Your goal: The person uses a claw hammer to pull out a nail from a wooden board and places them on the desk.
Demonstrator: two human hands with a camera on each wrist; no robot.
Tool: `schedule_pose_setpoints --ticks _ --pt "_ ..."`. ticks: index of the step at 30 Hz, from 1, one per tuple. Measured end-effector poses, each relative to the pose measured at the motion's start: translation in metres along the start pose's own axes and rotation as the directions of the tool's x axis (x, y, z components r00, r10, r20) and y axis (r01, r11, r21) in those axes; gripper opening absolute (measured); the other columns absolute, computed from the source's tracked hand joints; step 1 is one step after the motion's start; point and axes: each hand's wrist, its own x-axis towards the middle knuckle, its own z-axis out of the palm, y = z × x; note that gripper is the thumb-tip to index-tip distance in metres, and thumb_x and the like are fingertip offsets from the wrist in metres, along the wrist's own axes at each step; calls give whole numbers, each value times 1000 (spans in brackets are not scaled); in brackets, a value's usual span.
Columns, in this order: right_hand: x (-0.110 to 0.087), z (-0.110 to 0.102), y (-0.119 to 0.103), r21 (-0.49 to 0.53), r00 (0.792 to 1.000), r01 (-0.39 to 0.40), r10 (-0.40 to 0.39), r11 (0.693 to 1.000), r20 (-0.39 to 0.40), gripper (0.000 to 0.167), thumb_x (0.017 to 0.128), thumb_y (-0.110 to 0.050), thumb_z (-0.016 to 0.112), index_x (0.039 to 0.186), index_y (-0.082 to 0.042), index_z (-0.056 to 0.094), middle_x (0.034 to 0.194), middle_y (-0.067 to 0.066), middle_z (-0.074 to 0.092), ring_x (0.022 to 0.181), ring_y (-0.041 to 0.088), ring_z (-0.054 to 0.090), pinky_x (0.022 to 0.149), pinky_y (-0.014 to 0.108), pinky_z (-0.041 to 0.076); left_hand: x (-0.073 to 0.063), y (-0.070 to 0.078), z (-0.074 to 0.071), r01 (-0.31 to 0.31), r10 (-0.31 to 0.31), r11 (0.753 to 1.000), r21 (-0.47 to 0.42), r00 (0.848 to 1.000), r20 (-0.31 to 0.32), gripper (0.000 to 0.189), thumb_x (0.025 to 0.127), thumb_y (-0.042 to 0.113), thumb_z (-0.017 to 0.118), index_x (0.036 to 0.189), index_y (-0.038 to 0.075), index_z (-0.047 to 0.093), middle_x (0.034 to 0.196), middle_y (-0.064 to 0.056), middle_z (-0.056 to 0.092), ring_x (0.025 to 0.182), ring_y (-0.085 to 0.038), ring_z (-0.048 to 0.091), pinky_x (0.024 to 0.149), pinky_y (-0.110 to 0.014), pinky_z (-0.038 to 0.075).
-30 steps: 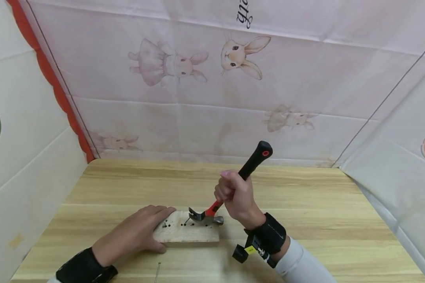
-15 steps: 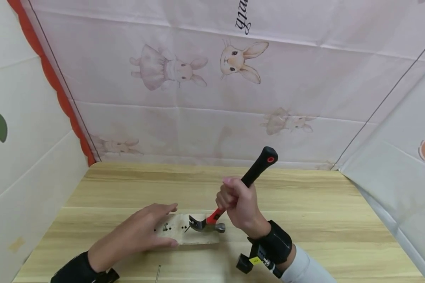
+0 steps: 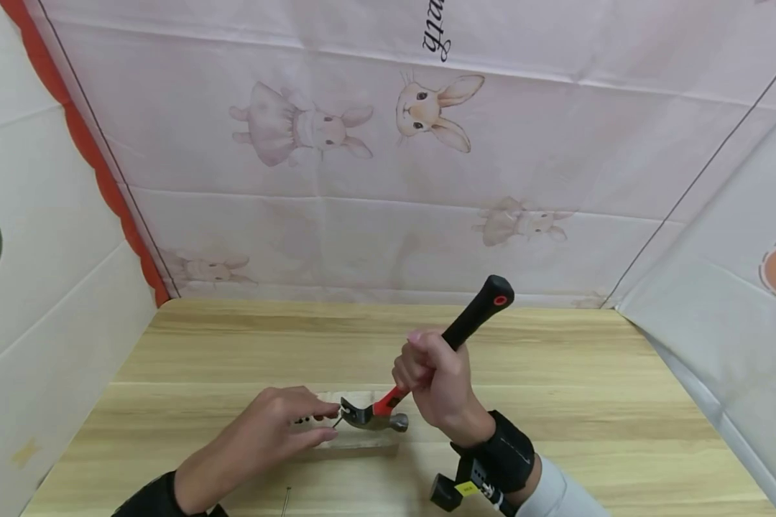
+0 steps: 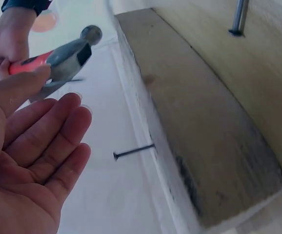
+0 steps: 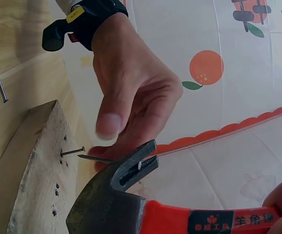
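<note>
My right hand [image 3: 435, 377] grips a claw hammer [image 3: 478, 312] by its black and red handle, head low over a pale wooden board [image 3: 358, 452]. A nail [image 5: 94, 159] sits in the slot of the claw [image 5: 131, 168], its pointed end clear of the wood. My left hand [image 3: 274, 424] is beside that nail, thumb and fingers apart on either side of it; whether a finger touches it, I cannot tell. Another nail [image 5: 73, 152] stands out of the board, among several dark holes. The left hand covers the board's left end in the head view.
A loose nail [image 3: 286, 501] lies on the wooden table [image 3: 588, 402] in front of the board. Printed fabric walls [image 3: 362, 237] enclose the table at the back and both sides. A camera is strapped on the right wrist [image 3: 449, 492].
My left hand has let go of the board's left end and moved right to the nail in the claw. The right hand and hammer stay nearly in place.
</note>
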Motion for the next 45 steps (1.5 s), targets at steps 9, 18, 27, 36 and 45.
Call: schedule_pose_setpoints --ticks 9,18,27,36,45 --pt "-5 1 -2 6 1000 -12 12 1000 -8 40 98 -2 31 61 -14 23 54 -1 20 43 20 16 42 33 15 6 0 12 -52 53 999 3 997 -61 11 84 8 85 93 15 85 83 8 80 74 8 63 60 -14 55" --pt "-6 2 -3 -2 1000 -4 4 1000 4 40 98 -2 31 61 -14 23 54 -1 21 42 20 17 41 33 16 10 1 13 -55 59 997 61 996 -66 16 79 4 88 88 17 84 83 11 80 83 4 73 89 -46 63" --pt "-9 8 -6 -22 997 38 -36 999 69 39 96 3 33 61 -12 27 55 1 21 42 20 20 39 36 20 10 1 14 -175 183 977 119 981 -64 17 78 0 87 84 15 81 81 10 78 80 0 73 91 -45 63" --pt "-12 14 -7 -45 981 105 -96 993 166 39 94 6 33 58 -9 29 52 3 21 40 19 19 36 32 19 7 1 14 -243 248 958 154 969 -12 13 82 2 84 87 13 78 83 9 76 82 3 70 96 -44 61" --pt "-17 9 -13 -128 987 94 -75 987 145 41 96 3 38 57 -6 31 52 6 23 41 21 22 37 30 19 1 10 3 -204 219 958 202 974 -55 13 84 5 84 92 14 80 89 11 77 86 -1 72 91 -39 63"
